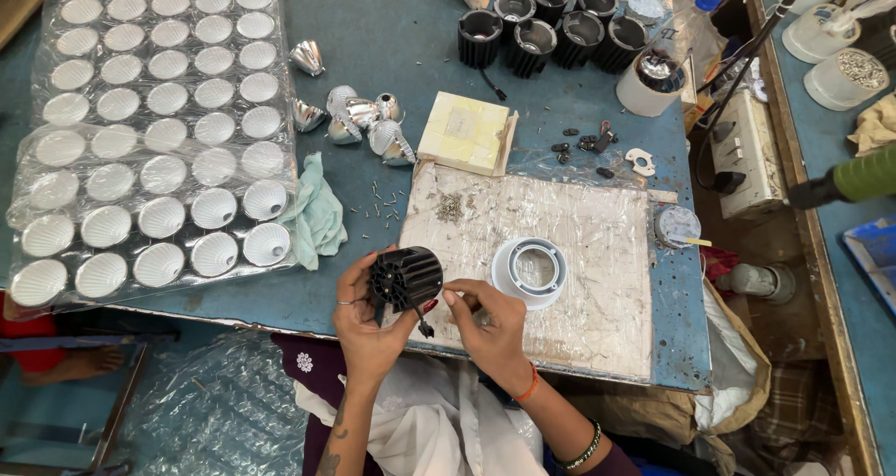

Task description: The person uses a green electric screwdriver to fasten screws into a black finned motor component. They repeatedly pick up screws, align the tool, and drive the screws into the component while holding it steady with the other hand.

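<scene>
**Black finned housing between my two hands**

My left hand [366, 315] is wrapped around the black, ribbed, cylindrical metal housing [405, 277], fingers curled behind it and the thumb on the near side, so it sits tilted just above the front edge of the blue worktable [392, 28]. A short black wire with a small plug [423, 325] hangs from the housing's underside. My right hand [487, 322] is just beside it, fingertips [451, 298] pinched together against the housing's lower right rim; whether they hold anything tiny between them I cannot tell.

Just beyond my right hand, a white round plastic ring [529, 270] lies on the scratched whitish work board covered in clear film [597, 252]. To the left of my left hand, a pale green cloth [318, 213] rests beside the clear plastic tray of white ridged reflector cups [159, 121], which fills the table's left side. A scatter of small screws [378, 203] lies between cloth and board.

Farther off, a cluster of shiny silver cone reflectors [364, 119] sits near a cream square foam-lined box [465, 133]. At the far edge stand more black finned housings [551, 28], well apart from my hands, with a white cylindrical lamp body [651, 82] to their right.
</scene>
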